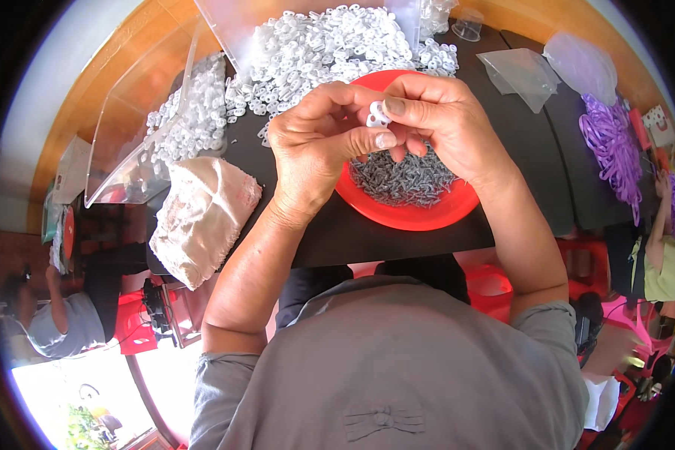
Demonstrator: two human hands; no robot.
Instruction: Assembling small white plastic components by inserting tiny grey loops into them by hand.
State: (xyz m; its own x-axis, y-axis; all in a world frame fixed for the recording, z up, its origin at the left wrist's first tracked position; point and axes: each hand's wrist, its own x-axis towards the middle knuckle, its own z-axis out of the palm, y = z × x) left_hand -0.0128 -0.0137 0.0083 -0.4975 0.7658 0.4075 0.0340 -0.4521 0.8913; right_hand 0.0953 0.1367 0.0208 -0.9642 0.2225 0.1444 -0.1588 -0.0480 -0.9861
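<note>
Plastic bits all over this table (532, 150), and one white piece (379, 114) is getting the attention right now. It's held up above the red dish (416, 219), between the two hands. Left hand (307, 135) has its thumb and forefinger pinched in on it from one side, basically no gap. Right hand (454, 124) is pinched just as tight, thumb bent over the top edge, other fingers curled in. My guess is the double grip is because the thing's so tiny: one hand steadies, the other gets at it. Can't tell if anything's tucked in its dark holes, the fingertips cover too much.

Dish is full of grey bits that look like little screws, parked right underneath, probably so they're a short reach away and anything dropped lands in it. The big white heap (322, 41) sits just past the dish, spilling out around the clear tub (225, 30), likely for easy grabbing too. Lumpy cloth (202, 217) is off by the left forearm, out of the way I'd say. Empty-looking bags (517, 75) and a tangle of purple cord (611, 150) are over on the right, well apart from the hands.
</note>
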